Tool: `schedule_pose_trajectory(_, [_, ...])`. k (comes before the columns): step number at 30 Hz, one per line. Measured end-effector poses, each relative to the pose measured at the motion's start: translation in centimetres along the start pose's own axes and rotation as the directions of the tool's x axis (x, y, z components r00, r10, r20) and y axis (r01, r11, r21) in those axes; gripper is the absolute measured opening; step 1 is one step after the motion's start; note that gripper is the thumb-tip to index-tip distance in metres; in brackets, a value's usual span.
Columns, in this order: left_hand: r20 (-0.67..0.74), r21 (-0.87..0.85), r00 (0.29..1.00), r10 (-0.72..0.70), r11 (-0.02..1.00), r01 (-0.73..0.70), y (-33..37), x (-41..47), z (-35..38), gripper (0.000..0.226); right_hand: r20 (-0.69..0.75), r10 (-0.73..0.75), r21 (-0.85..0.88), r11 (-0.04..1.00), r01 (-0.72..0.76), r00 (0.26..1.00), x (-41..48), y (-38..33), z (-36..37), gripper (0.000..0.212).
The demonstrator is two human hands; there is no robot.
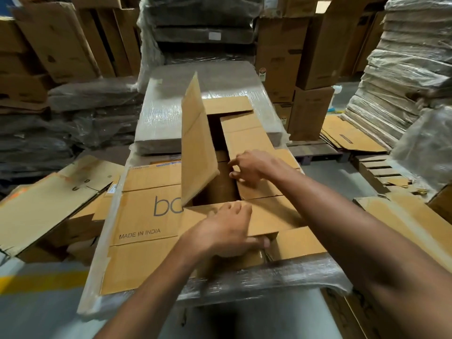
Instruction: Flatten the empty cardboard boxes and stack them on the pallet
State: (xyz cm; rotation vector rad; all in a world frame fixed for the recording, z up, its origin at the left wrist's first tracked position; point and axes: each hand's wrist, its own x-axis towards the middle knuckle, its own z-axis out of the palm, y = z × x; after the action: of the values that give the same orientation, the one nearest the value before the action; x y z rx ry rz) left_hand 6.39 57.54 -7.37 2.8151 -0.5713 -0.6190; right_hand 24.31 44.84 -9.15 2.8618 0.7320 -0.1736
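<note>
The open box (pixel 227 106) lies on a plastic-wrapped stack (pixel 156 123) of flat cardboard, one flap (pixel 198 143) standing upright. The left hand (pixel 227 231) grips the near flap (pixel 266 216), fingers on top and thumb under its edge. The right hand (pixel 254 167) curls its fingers over the inner edge of the right flap (pixel 247 140). A flat panel (pixel 146 216) at the left reads "MADE IN INDIA" beneath large grey letters, "bo", cut off by the upright flap.

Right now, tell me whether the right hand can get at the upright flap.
Probably yes. The right hand touches the right-side flap beside the upright flap, with only the box's open gap between them; nothing blocks it. The left hand grips the near flap.
</note>
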Motion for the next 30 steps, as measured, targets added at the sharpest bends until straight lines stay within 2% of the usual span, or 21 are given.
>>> schedule_pose_trajectory(2, [0.137,0.025,0.989,0.063,0.997,-0.067,-1.7,0.1,0.8,0.11,-0.008,0.017,0.035,0.999,-0.017,1.0,-0.6,0.0,1.1,0.053])
schedule_pose_trajectory(3, [0.127,-0.002,0.988,0.088,0.996,-0.088,-2.6,0.4,1.2,0.114,-0.011,0.026,0.064,0.998,-0.026,1.0,-1.0,0.0,1.5,0.055])
schedule_pose_trajectory(5, [-0.011,-0.076,0.997,0.081,0.994,-0.082,-4.2,1.7,2.5,0.113,-0.033,0.038,0.139,0.99,-0.033,0.999,-1.7,0.2,2.4,0.058])
schedule_pose_trajectory(7, [-0.225,-0.055,0.974,0.03,0.998,-0.043,-5.0,3.0,4.1,0.103,-0.055,0.055,0.229,0.973,-0.041,0.997,-2.5,0.2,3.3,0.06])
schedule_pose_trajectory(10, [-0.478,0.015,0.878,-0.018,0.999,0.029,-5.1,4.3,6.3,0.087,-0.132,0.062,0.331,0.943,-0.015,0.989,-4.0,-0.1,4.3,0.061])
schedule_pose_trajectory(14, [-0.652,0.174,0.758,-0.013,0.971,0.167,-5.0,6.0,8.4,0.077,-0.267,0.052,0.409,0.91,0.064,0.962,-6.9,-1.0,5.8,0.061])
schedule_pose_trajectory(17, [-0.72,0.244,0.693,0.034,0.948,0.206,-5.0,7.0,9.0,0.07,-0.32,0.007,0.334,0.937,0.105,0.947,-8.7,-1.4,7.7,0.065])
schedule_pose_trajectory(21, [-0.739,0.233,0.674,0.015,0.944,0.234,-4.7,7.6,9.0,0.064,-0.363,-0.01,0.183,0.98,0.082,0.932,-9.1,-1.2,9.6,0.062])
schedule_pose_trajectory(25, [-0.748,0.102,0.663,-0.028,0.982,0.158,-3.7,7.3,8.7,0.067,-0.373,0.0,0.159,0.985,0.064,0.928,-9.1,-1.1,10.2,0.06])
schedule_pose_trajectory(30, [-0.83,-0.062,0.558,-0.008,0.995,-0.077,-3.3,5.9,6.1,0.084,-0.407,0.016,0.193,0.979,0.069,0.913,-9.2,-1.4,10.3,0.062])
